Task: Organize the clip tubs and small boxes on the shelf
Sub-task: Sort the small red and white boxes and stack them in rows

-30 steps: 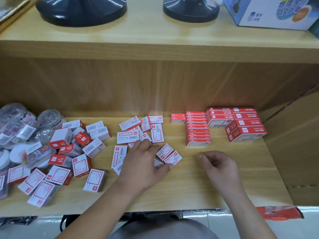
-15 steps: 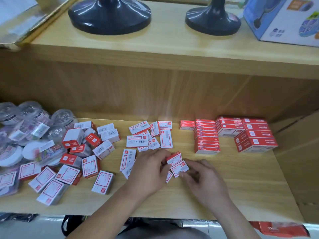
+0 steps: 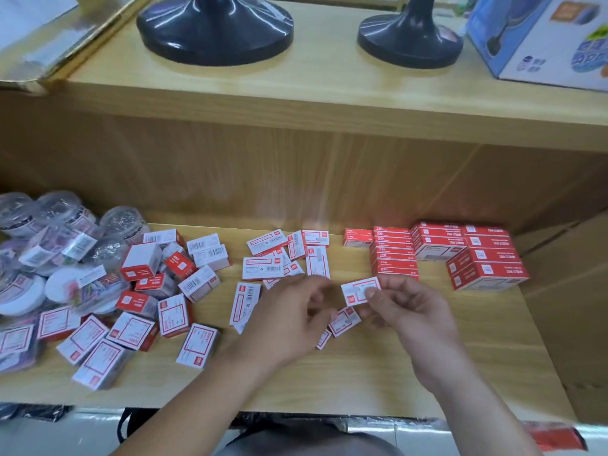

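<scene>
The right hand [image 3: 404, 311] pinches a small box [image 3: 360, 291] just above the shelf [image 3: 378, 373], near the red stack [image 3: 393, 255]. The left hand [image 3: 292, 314] hovers, fingers curled; whether it holds anything I cannot tell. I'd turn the box to match the stack's facing, then set it squarely against the front row.
</scene>
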The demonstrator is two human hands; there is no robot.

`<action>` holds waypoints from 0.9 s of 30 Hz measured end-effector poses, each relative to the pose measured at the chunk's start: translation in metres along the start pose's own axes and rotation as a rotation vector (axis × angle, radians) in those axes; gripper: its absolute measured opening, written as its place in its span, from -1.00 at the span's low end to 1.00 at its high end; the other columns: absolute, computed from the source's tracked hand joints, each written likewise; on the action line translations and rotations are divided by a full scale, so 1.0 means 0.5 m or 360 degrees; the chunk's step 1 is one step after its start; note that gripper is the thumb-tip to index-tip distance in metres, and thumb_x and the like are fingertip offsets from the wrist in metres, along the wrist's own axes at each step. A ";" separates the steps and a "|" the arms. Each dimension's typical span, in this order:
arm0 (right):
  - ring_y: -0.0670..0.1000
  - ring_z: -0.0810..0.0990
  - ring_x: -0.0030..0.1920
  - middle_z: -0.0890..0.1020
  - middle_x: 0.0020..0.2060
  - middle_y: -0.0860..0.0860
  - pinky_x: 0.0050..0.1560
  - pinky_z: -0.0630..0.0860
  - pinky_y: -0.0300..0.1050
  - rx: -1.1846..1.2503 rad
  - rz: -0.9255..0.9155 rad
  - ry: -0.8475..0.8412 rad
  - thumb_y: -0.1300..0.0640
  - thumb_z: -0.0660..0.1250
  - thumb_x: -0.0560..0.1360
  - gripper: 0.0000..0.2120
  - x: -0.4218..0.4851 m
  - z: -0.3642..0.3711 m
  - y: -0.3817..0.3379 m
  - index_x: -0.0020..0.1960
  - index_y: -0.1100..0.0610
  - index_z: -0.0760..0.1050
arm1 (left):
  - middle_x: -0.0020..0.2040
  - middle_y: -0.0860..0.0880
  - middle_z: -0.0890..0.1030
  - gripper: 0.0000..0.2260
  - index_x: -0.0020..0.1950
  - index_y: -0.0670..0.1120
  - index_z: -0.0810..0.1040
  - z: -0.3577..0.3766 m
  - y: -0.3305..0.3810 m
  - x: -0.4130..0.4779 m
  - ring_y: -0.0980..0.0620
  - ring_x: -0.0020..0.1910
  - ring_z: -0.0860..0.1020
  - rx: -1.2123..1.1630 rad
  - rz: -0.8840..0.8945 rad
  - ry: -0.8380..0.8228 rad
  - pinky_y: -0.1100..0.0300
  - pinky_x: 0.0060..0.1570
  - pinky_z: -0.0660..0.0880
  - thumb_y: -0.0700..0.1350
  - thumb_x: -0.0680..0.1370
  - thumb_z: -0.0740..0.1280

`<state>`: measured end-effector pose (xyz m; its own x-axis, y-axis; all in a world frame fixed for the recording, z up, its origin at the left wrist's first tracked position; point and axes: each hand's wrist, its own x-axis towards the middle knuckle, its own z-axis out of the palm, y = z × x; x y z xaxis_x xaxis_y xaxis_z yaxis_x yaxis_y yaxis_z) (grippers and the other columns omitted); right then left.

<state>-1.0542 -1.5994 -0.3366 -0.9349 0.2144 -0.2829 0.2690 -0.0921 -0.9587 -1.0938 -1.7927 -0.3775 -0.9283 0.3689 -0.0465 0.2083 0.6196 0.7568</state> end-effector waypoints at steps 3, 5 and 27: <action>0.08 0.65 -0.30 0.72 -0.21 0.22 -0.34 0.53 -0.10 -0.0011 0.0013 0.0113 0.34 0.40 0.53 -0.91 -0.004 -0.017 -0.006 0.03 0.26 0.63 | -0.04 0.08 0.55 -0.63 -0.02 0.03 0.59 0.019 0.002 0.004 0.00 0.03 0.50 0.0687 0.0090 -0.0103 0.09 -0.06 0.44 0.30 0.42 0.36; 0.07 0.65 -0.29 0.73 -0.20 0.18 -0.34 0.56 -0.10 0.0009 0.0021 0.0160 0.30 0.39 0.55 -0.91 -0.007 -0.024 -0.007 0.04 0.23 0.63 | -0.03 0.07 0.55 -0.69 -0.02 0.04 0.61 0.041 0.007 0.006 0.00 0.05 0.50 0.0640 0.0119 -0.0105 0.08 -0.03 0.45 0.24 0.44 0.38; -0.13 0.59 -0.34 0.72 -0.28 -0.06 -0.32 0.51 -0.26 -0.0582 -0.0224 -0.0005 0.23 0.51 0.46 -0.90 0.019 0.004 -0.069 -0.08 0.06 0.69 | -0.09 0.00 0.72 -0.77 0.18 0.07 0.64 -0.044 0.007 -0.017 -0.05 -0.16 0.64 -0.0874 -0.0310 0.0080 0.21 -0.14 0.53 -0.19 0.57 0.46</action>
<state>-1.0728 -1.5961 -0.3059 -0.9691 0.1971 -0.1486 0.2025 0.2905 -0.9352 -1.0918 -1.8090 -0.3600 -0.9497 0.2428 -0.1977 -0.1452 0.2181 0.9651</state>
